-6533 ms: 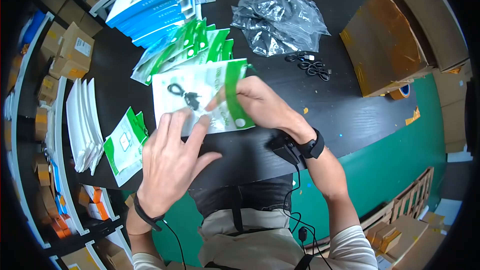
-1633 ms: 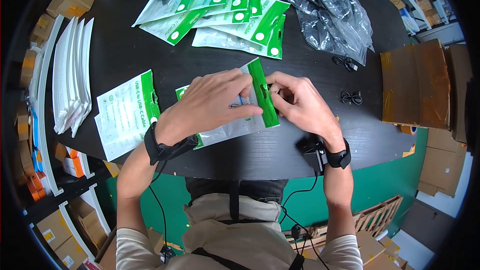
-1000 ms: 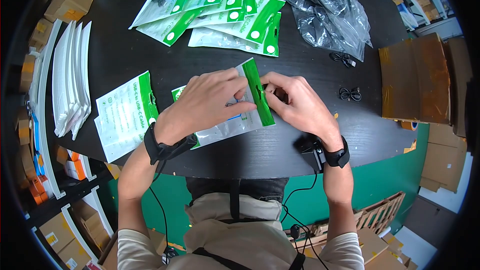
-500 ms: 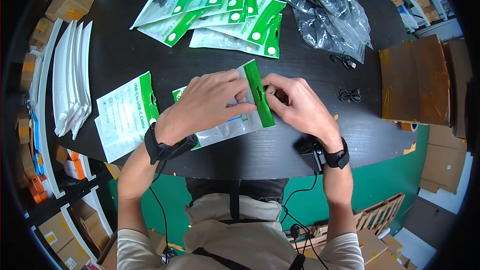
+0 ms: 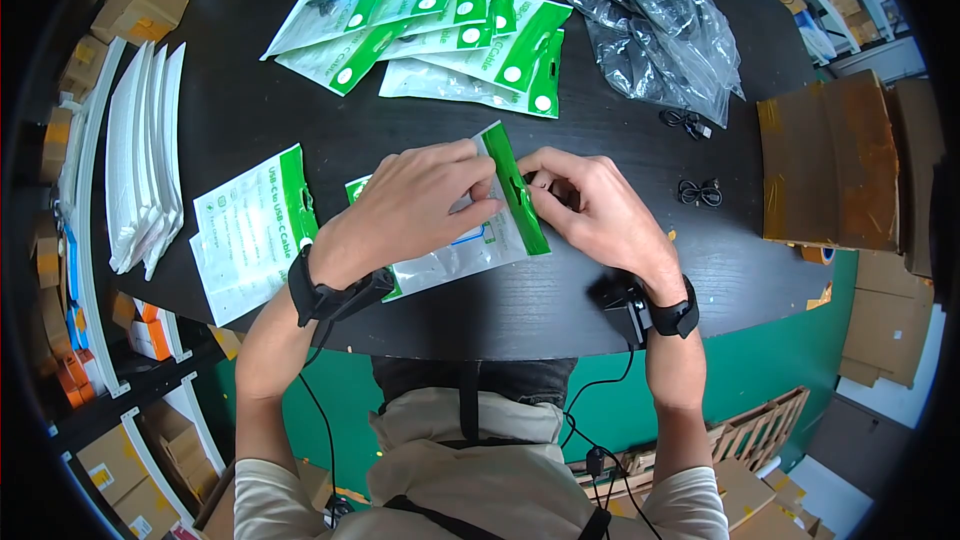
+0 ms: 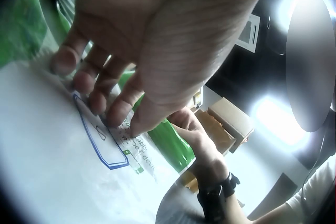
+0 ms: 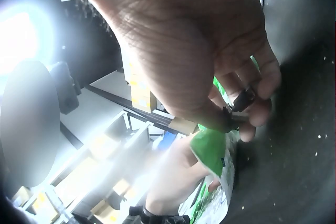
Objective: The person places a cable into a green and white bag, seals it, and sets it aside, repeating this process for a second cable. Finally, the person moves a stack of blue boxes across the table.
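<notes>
In the head view my left hand (image 5: 410, 195) lies over a white and green cable bag (image 5: 450, 255), thumb and fingers pinching it near its green header. The left wrist view shows those fingertips gathered on the bag's printed face (image 6: 100, 140). At the header's right side my right hand (image 5: 600, 202) holds a small black cable with curled fingers. Its dark connector (image 7: 243, 99) shows between the fingers in the right wrist view, close to the green header (image 7: 209, 148). Most of the cable is hidden in the hand.
Filled cable bags (image 5: 430, 40) lie at the back, beside clear plastic bags (image 5: 660, 30). Two coiled cables (image 5: 700, 192) (image 5: 686, 122) lie right. Flat bags (image 5: 245, 225) and white padded envelopes (image 5: 145, 160) are left; a cardboard box (image 5: 830, 165) stands right.
About six seconds ago both hands held a bag with a cable inside; now a different bag is between them and the right hand holds a cable. Over the last second, the hands barely move.
</notes>
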Available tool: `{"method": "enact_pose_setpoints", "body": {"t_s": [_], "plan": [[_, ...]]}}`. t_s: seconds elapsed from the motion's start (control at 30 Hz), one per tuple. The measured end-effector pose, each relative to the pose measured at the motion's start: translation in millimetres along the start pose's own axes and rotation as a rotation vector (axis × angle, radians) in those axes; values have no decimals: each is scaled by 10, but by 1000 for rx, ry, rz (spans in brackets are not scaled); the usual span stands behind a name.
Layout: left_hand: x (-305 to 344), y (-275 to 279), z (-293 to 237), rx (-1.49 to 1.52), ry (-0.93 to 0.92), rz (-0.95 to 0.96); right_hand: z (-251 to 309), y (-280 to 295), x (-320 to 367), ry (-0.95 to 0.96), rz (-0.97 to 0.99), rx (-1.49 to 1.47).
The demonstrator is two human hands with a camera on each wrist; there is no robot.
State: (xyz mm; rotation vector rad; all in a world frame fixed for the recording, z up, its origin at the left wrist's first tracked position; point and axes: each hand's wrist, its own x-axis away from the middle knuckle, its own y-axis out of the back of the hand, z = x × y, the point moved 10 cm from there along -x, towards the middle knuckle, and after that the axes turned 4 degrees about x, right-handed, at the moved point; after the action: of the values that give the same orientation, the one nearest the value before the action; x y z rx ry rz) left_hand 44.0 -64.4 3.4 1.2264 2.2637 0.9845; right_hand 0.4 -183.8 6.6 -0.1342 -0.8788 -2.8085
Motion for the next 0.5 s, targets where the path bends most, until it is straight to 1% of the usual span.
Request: {"method": "enact_pose_setpoints", "body": {"t_s": [0.13, 0.23, 0.27, 0.37, 0.5], "plan": [[1, 16, 7, 15, 26, 14, -10, 48, 6, -3, -10, 36], [8, 17, -6, 2, 11, 15, -195, 71, 12, -140, -41, -252], [7, 16, -18, -5, 1, 16, -201, 66, 15, -142, -42, -252], [-4, 51, -56, 47, 2, 3, -172, -52, -2, -136, 33, -471], [-13, 73, -82, 88, 27, 14, -112, -76, 1, -115, 48, -354]]}}
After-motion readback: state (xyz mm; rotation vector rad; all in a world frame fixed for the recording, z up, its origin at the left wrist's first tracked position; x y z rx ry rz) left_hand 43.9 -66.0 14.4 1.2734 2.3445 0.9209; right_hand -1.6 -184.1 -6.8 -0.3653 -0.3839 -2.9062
